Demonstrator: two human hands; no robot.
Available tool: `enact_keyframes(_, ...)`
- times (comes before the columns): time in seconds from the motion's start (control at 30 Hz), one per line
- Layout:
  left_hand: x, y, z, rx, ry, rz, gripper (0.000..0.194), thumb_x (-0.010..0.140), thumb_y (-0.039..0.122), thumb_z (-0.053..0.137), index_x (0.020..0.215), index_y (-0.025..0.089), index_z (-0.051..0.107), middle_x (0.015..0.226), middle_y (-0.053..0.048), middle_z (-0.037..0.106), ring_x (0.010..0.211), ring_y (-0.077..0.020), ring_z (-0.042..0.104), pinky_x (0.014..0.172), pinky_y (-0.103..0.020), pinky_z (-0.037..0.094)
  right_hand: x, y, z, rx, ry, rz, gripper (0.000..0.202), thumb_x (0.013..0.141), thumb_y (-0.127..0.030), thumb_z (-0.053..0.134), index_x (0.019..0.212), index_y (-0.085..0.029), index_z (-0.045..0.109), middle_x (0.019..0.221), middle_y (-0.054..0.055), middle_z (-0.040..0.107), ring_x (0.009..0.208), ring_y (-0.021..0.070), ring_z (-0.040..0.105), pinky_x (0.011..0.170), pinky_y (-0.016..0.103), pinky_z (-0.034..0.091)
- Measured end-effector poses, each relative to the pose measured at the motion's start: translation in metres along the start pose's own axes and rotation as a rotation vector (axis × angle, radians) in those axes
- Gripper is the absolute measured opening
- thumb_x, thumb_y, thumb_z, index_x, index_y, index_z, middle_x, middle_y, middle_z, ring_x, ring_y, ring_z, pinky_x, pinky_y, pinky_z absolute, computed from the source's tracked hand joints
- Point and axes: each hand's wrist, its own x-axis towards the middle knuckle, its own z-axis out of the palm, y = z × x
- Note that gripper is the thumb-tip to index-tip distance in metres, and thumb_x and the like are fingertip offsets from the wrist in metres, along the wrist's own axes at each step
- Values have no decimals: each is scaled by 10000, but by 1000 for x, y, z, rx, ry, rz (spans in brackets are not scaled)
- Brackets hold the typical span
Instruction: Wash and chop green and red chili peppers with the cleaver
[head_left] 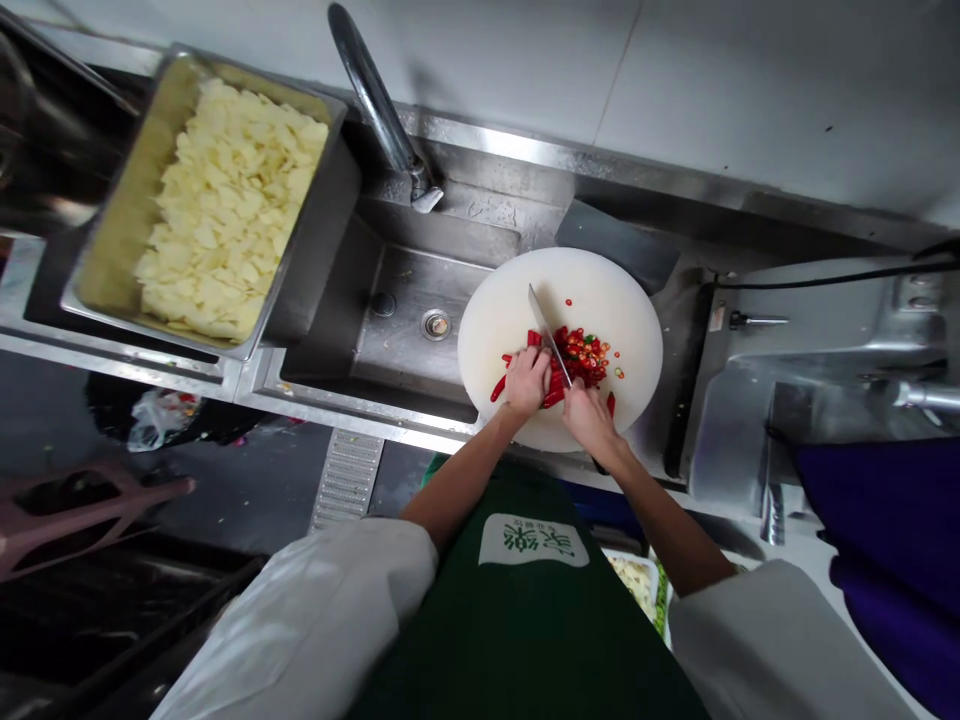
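Observation:
On a round white cutting board [495, 300] lie red chili peppers [498, 388], some whole, along with cut red pieces [589, 345]. My left hand [527, 380] presses down on the peppers, its fingers together at the left of the blade. My right hand [589, 415] is closed round the handle end of a knife [546, 325]. The blade points up and left across the board, between the whole peppers and the cut rings. The handle is hidden in my right hand.
A sink [409, 340] with a tap [382, 110] adjoins the board's left side. Further left stands a deep metal tray [112, 250] of pale slices [225, 210]. Behind the board lies a grey flat object [619, 243]. Metal equipment [817, 350] and purple cloth [892, 540] are at the right.

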Motion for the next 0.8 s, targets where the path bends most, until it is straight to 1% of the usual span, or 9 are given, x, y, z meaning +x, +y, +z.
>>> enact_keyframes(0.03, 0, 0, 0, -4, 6, -5, 367, 1004, 289, 336, 1228, 191, 609, 1110, -144, 608, 1036, -278, 550, 930, -437, 421, 2, 0, -3, 8, 0, -2, 313, 1014, -224, 319, 1208, -83, 521, 1068, 204, 700, 991, 277, 687, 786, 310, 464)
enact_keyframes(0.1, 1, 1, 0, -1, 21, -13, 356, 1004, 276, 342, 1213, 184, 615, 1094, -142, 606, 1025, -270, 552, 922, -423, 427, -6, 4, -9, 14, -9, -10, 303, 1019, -252, 331, 1185, -102, 535, 1045, 190, 708, 970, 275, 691, 781, 310, 457)
enact_keyframes(0.27, 2, 5, -1, 34, 43, -18, 333, 999, 262, 361, 1158, 170, 639, 1068, -133, 610, 972, -257, 560, 889, -398, 445, -55, 18, -19, -12, -50, 10, 299, 1018, -273, 346, 1144, -116, 567, 935, 164, 713, 920, 282, 703, 773, 317, 454)
enact_keyframes(0.33, 2, 4, -1, 38, 38, -8, 329, 998, 267, 371, 1165, 164, 636, 1086, -138, 608, 974, -259, 560, 888, -401, 447, -62, 19, -16, 0, -79, 37, 304, 1016, -283, 353, 1144, -113, 570, 905, 159, 709, 901, 286, 707, 762, 320, 457)
enact_keyframes(0.4, 2, 2, 0, 34, 29, 5, 329, 998, 264, 373, 1182, 164, 626, 1107, -141, 605, 987, -260, 559, 894, -403, 447, -55, 15, -10, 21, -88, 47, 298, 1014, -275, 360, 1142, -113, 575, 919, 165, 708, 919, 284, 706, 768, 317, 459)
enact_keyframes(0.5, 1, 1, 2, 21, 20, 7, 325, 999, 258, 370, 1194, 167, 615, 1124, -144, 601, 1004, -264, 553, 906, -412, 445, -31, 5, 2, 42, -63, 17, 287, 1006, -218, 357, 1158, -103, 572, 1012, 187, 705, 997, 280, 687, 814, 313, 457)
enact_keyframes(0.6, -1, 4, -2, -14, 45, -10, 311, 1008, 273, 360, 1158, 177, 615, 1105, -136, 603, 990, -256, 549, 902, -411, 450, -11, 0, 11, 67, -20, 19, 310, 1008, -201, 335, 1204, -80, 542, 1050, 197, 700, 1009, 280, 680, 827, 324, 457)
enact_keyframes(0.7, 3, 5, -13, -81, 124, -25, 277, 1014, 318, 372, 1084, 199, 612, 1087, -111, 600, 995, -236, 549, 914, -397, 458, -6, 4, 14, 115, 17, 21, 310, 1015, -236, 346, 1206, -91, 542, 1060, 185, 701, 1002, 273, 680, 826, 319, 456)
enact_keyframes(0.8, 22, -4, -27, -108, 223, -137, 241, 983, 393, 463, 1021, 197, 598, 1034, -106, 607, 972, -233, 563, 896, -397, 473, -6, 12, 14, 160, 40, 1, 306, 1011, -271, 389, 1220, -111, 546, 1106, 177, 692, 1033, 264, 669, 833, 304, 453)
